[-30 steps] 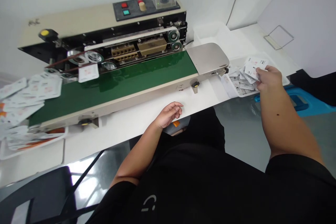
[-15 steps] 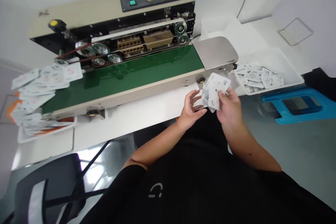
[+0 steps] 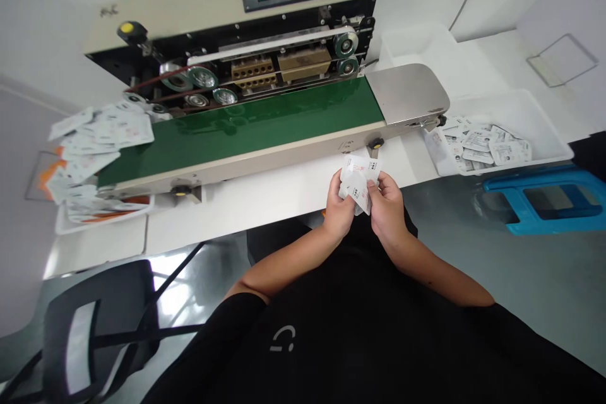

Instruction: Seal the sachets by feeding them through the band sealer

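Note:
A small stack of white printed pouches (image 3: pixel 360 178) sits between both my hands at the white table's front edge. My left hand (image 3: pixel 338 209) grips the stack from the left, fingers curled. My right hand (image 3: pixel 389 205) closes on it from the right. Just beyond lies the sealing machine's green conveyor belt (image 3: pixel 265 126), with nothing on it, ending at a steel plate (image 3: pixel 407 93).
A white tray (image 3: pixel 544 132) holding several more pouches stands at the right. Sealed pouches (image 3: pixel 95 139) pile up in a tray at the belt's left end. A blue stool (image 3: pixel 544 196) is at lower right, a black chair (image 3: pixel 95 322) at lower left.
My right hand carried pouches from the right tray to the table's front edge, and my left hand rose to take hold too. The pouch on the belt ran off to the left pile.

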A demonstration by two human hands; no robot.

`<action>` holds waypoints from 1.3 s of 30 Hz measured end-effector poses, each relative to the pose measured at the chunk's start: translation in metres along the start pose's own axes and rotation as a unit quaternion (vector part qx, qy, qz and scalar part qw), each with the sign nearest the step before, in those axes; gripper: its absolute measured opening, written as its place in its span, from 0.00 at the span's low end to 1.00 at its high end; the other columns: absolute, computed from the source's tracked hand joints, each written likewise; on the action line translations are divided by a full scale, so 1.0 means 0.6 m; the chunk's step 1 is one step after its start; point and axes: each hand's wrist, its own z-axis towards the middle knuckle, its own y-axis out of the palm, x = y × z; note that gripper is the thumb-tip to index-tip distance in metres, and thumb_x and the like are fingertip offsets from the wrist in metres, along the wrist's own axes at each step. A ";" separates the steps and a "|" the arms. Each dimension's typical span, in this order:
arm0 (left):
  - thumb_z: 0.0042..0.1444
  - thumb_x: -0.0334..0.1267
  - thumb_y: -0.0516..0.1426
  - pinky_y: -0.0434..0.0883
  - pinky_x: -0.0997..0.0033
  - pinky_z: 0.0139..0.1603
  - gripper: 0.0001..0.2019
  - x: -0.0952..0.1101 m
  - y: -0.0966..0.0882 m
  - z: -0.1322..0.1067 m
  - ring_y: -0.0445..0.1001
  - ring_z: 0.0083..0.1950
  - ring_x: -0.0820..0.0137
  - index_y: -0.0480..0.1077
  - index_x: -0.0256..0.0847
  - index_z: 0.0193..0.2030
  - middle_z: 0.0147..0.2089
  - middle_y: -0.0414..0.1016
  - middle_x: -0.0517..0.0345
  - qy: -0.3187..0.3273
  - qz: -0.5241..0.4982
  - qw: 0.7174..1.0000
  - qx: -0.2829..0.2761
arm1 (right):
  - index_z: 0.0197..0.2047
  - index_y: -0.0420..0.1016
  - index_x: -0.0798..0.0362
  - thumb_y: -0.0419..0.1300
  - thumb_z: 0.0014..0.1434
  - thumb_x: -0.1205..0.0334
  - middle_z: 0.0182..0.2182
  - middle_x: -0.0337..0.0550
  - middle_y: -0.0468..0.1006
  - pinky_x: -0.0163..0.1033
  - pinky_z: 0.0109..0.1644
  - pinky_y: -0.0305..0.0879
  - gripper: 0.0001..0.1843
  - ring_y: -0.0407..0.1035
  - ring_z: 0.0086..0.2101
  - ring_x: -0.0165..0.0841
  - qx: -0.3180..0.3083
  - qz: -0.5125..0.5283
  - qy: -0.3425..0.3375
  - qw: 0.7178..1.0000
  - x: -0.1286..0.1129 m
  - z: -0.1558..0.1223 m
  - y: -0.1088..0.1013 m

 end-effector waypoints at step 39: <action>0.55 0.54 0.72 0.77 0.68 0.50 0.26 0.034 -0.182 0.072 0.81 0.47 0.68 0.70 0.47 0.53 0.49 0.81 0.57 0.071 -0.001 0.990 0.121 | 0.41 0.76 0.50 0.69 0.64 0.58 0.30 0.39 0.75 0.34 0.23 0.57 0.07 0.61 0.23 0.26 -0.074 -0.006 -0.006 0.997 -0.213 0.207 0.007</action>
